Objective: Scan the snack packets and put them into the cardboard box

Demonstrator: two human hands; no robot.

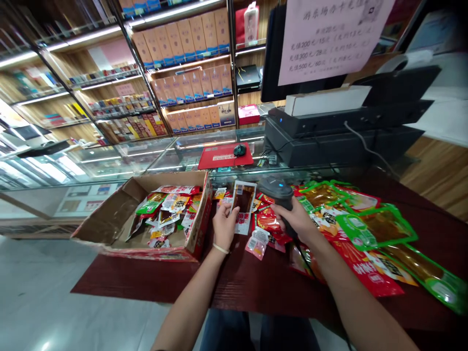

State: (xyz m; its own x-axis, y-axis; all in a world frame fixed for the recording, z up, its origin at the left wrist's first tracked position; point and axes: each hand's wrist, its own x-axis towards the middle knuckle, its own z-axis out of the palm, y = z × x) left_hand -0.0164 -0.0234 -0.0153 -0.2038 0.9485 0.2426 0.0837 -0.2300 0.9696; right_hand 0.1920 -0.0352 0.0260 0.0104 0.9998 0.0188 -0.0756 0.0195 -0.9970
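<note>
My left hand [224, 225] pinches the edge of a flat snack packet [243, 199] with a dark brown window and a barcode at its top. In my right hand [298, 219] is a black barcode scanner [277, 189], its fingers wrapped round the handle and a blue light lit on top. The scanner's head is beside the packet, pointing left. Below them a small pink-and-white packet [257, 242] lies on the dark red table [248, 287]. Left of my hands stands an open cardboard box [113, 236] with several snack packets [174, 203] inside.
Red and green snack packets [383, 226] are heaped on the right. Behind the table is a glass counter with a red mouse pad [215, 157] and a mouse [240, 150]. A monitor with a paper sign [329, 39] and a black cash drawer [310, 146] stand at back right.
</note>
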